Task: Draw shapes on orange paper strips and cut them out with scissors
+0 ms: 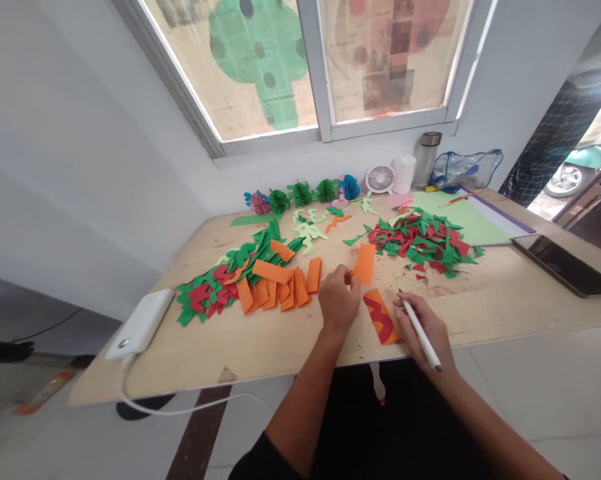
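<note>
My left hand (340,298) is closed, pinching the lower left edge of an orange paper strip (365,264). In my right hand (427,327) a white pen (421,335) is gripped, its dark tip pointing up and away from me. Between the hands, near the table's front edge, lies another orange paper piece (375,299) with a red wavy paper cutout (380,321) on top. Left of my left hand, several folded orange paper strips (286,293) lie in an overlapping row beside green and red paper cutouts (240,257).
A heap of green and red scraps (420,237) lies right of centre. Behind stand paper pompoms (301,193), a small fan (380,179) and a bottle (427,160). A phone (569,265) lies at the right, a white power bank or adapter (140,325) with a cable at the left.
</note>
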The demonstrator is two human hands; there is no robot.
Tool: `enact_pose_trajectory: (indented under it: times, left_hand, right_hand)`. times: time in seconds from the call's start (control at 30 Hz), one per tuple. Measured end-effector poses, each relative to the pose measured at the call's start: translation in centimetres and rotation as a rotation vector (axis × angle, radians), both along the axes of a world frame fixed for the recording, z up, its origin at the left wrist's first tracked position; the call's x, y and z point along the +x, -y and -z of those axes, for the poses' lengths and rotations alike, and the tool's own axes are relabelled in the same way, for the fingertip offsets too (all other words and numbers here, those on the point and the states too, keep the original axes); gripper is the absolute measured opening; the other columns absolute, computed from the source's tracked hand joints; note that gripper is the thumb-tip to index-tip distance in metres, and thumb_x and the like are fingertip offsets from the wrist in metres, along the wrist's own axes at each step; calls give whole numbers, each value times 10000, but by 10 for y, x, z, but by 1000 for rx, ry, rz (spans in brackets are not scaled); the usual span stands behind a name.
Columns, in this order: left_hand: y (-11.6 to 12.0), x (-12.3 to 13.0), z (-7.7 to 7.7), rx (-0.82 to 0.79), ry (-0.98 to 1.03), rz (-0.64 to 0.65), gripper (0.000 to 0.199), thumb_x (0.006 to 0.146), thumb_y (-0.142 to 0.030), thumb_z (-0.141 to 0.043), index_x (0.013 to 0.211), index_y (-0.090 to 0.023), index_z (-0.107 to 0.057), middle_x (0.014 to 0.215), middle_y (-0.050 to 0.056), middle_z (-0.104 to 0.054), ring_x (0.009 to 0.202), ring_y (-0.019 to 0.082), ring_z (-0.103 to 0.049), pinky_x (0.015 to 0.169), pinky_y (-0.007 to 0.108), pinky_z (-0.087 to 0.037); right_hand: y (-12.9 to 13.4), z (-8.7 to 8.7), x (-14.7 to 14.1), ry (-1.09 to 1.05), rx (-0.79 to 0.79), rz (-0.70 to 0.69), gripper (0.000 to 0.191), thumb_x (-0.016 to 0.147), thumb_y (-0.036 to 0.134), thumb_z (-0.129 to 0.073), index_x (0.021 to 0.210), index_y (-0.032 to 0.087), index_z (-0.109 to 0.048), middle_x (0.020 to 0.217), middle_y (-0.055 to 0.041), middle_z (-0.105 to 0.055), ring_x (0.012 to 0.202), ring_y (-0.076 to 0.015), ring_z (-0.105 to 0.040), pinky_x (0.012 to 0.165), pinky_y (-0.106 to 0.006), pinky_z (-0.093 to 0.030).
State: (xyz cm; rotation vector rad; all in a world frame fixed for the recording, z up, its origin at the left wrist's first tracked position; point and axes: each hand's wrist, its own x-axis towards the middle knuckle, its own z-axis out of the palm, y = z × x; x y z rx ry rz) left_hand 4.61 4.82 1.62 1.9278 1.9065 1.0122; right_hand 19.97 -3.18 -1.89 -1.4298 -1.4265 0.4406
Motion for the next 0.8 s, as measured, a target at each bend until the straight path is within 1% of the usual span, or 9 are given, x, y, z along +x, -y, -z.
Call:
enact_pose_trajectory:
  times: [0.07, 0.17, 0.27, 0.37, 0.5, 0.6, 0.7, 0.73, 0.8]
  left_hand:
    - [22, 11, -3, 60, 16, 55, 75, 815, -148, -535, 799, -216, -562, 736, -1, -652, 744, 169, -608, 719, 291, -416]
    - [49, 29, -4, 148, -13, 164, 80, 792, -134, -565, 777, -212, -560, 715, 3, -647, 736, 179, -596, 733, 309, -417]
    - [62, 39, -2, 225, -30, 261, 85, 811, -138, -561, 762, -206, -550, 723, 10, -648, 735, 180, -590, 753, 326, -416]
    - [65, 41, 0, 292, -121, 312, 96, 848, -156, -524, 765, -197, -549, 721, 26, -642, 737, 191, -581, 770, 355, -408]
    - [64, 38, 0, 355, -280, 352, 167, 880, -156, -464, 746, -192, -557, 716, 44, -635, 730, 198, -571, 810, 393, -393]
    - [61, 34, -1, 358, -312, 390, 189, 894, -154, -444, 769, -190, -581, 739, 50, -647, 753, 200, -582, 833, 399, -390]
    - [55, 22, -2, 285, -213, 431, 126, 885, -240, -520, 944, -182, -615, 845, 59, -675, 832, 209, -606, 847, 380, -406]
    - [52, 17, -2, 237, -160, 403, 173, 878, -251, -541, 1021, -182, -609, 878, 56, -680, 862, 206, -611, 861, 371, -410]
    - [45, 6, -2, 105, -101, 300, 215, 872, -233, -553, 1076, -184, -601, 906, 52, -678, 902, 204, -612, 872, 359, -417]
  right_hand:
    - [-5, -6, -1, -191, -51, -7, 303, 867, 382, -591, 1118, 214, -609, 1013, -91, -717, 905, -235, -682, 764, -368, -548]
    - [-12, -13, -1, -418, -25, 43, 341, 829, 417, -628, 1094, 201, -624, 992, -91, -713, 923, -238, -682, 806, -389, -554]
    - [-16, -17, -1, -503, -5, 111, 360, 799, 430, -661, 1071, 196, -637, 1005, -88, -693, 900, -233, -675, 800, -410, -556]
    - [-17, -23, -4, -527, 7, 132, 347, 785, 420, -669, 1045, 192, -643, 1003, -86, -682, 914, -234, -657, 777, -395, -551]
    - [-22, -32, -8, -533, 4, 107, 344, 728, 366, -710, 1016, 194, -635, 906, -61, -687, 782, -205, -645, 677, -340, -535]
    - [-30, -33, -9, -501, 18, 108, 307, 692, 296, -711, 971, 193, -632, 813, -30, -673, 696, -182, -617, 638, -315, -508]
    - [-37, -34, -5, -525, 0, 100, 263, 694, 297, -686, 928, 196, -618, 790, -21, -668, 675, -180, -611, 628, -313, -499]
    - [-39, -34, -4, -521, 0, 108, 259, 695, 305, -686, 921, 198, -616, 782, -18, -667, 675, -179, -610, 630, -312, -497]
    - [-41, -36, 0, -502, 6, 105, 255, 703, 321, -678, 918, 199, -617, 798, -20, -669, 700, -181, -612, 642, -313, -496]
